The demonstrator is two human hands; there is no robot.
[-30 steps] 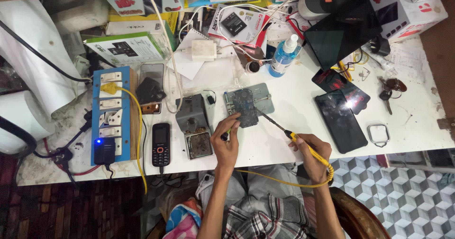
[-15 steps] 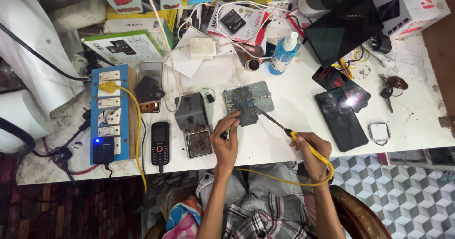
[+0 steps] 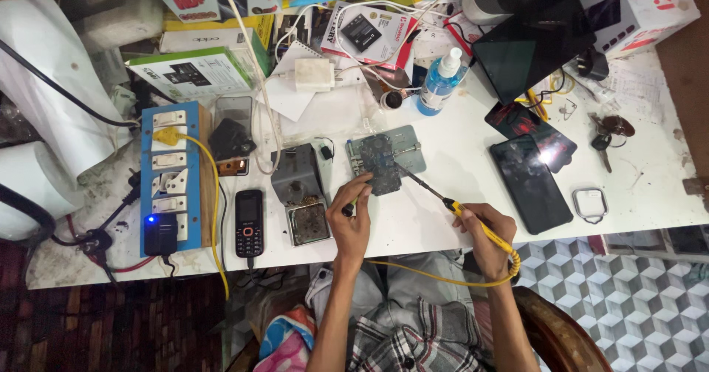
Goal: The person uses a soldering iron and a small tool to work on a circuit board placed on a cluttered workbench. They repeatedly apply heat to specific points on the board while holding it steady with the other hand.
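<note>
Along the back of the white bench [image 3: 458, 195] lie flat cardboard packages: a green-and-white box [image 3: 193, 71] at the left, a red-and-white blister card [image 3: 367, 31] in the middle, and red-and-white cartons [image 3: 635, 7] at the far right. A blue spray bottle [image 3: 442, 82] with a white cap stands in front of the card.

The dark circuit board [image 3: 380, 164] sits on a grey-green metal holder plate [image 3: 410, 145] near the bench's middle. The right hand [image 3: 487, 228] has its fingers wrapped closed around a yellow-handled soldering iron [image 3: 473, 221], whose thin dark tip reaches the board's right edge. The left hand [image 3: 351, 213] pinches a small dark tool, perhaps tweezers, just below the board; it is too small to tell.

Just left stands a grey iron stand [image 3: 299, 184] with a grimy sponge tray. Further left lie a black keypad phone [image 3: 249, 223] and a blue wooden socket board [image 3: 173, 176] with white switches. Glossy black phones [image 3: 530, 184] lie to the right, well apart.
</note>
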